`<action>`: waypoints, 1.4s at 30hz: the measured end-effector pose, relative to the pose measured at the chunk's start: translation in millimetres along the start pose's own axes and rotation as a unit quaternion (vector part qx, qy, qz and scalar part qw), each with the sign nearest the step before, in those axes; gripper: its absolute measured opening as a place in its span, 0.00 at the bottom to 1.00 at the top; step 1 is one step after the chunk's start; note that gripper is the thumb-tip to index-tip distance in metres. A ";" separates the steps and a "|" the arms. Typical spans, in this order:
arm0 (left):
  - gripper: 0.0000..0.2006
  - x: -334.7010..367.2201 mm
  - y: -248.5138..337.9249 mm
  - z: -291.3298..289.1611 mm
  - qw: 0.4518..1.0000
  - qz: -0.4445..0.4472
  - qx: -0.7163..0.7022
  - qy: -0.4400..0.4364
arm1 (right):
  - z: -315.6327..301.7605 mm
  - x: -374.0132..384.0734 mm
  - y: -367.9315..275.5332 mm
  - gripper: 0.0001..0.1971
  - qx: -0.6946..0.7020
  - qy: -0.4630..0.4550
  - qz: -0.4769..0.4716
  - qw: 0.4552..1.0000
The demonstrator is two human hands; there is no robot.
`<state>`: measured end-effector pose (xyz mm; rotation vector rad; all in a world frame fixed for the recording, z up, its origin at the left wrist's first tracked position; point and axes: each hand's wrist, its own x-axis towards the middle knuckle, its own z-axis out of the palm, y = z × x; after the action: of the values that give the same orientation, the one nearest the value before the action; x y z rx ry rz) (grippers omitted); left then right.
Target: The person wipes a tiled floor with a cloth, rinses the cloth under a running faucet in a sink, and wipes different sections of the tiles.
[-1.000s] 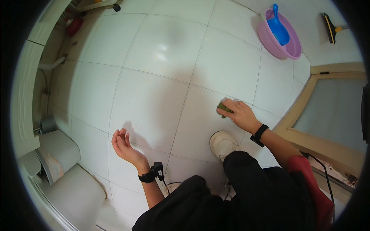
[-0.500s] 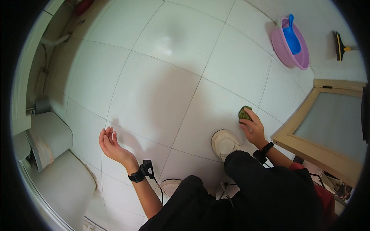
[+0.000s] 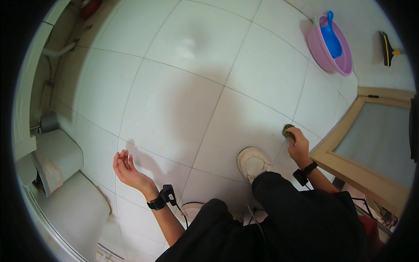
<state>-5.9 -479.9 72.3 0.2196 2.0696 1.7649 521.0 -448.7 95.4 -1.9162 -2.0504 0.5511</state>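
A dark green scrubbing pad [image 3: 288,131] is pinched in the fingers of my right hand [image 3: 298,146], low over the white tiled floor [image 3: 183,118] between my shoe and the door frame. Whether the pad touches the tile I cannot tell. My left hand [image 3: 131,171] hovers to the left, palm turned up, its fingers loosely curved and holding nothing. Both wrists carry black straps with small devices. A pale shoe [image 3: 253,163] stands on the floor between my hands.
At the far right a pink basin [image 3: 321,52] with a blue scoop [image 3: 331,41] leans by the wall, near a yellow-and-black squeegee [image 3: 386,49]. A beige framed door [image 3: 340,131] borders the right. Grey-white rounded bins or fixtures [image 3: 72,209] stand at the left.
My right hand has moved a little to the right with the green pad, away from the shoe. My left hand has barely shifted.
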 end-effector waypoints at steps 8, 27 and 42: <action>0.17 2.0 -5.9 -9.9 1.000 -0.002 0.020 -0.004 | 48.1 103.8 -77.7 0.18 0.262 0.039 0.111 0.958; 0.16 -3.6 -5.0 -12.4 0.999 -0.019 0.030 0.010 | -8.6 -12.3 -5.6 0.23 -0.072 -0.171 -0.283 0.941; 0.17 -4.5 -12.4 -11.8 0.999 -0.022 0.038 -0.002 | 19.9 66.5 -11.4 0.17 0.121 0.049 0.082 0.988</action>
<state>-4.8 -494.6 62.5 0.1979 2.1252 1.6596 496.5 -384.8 79.5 -1.9331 -1.6907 0.6946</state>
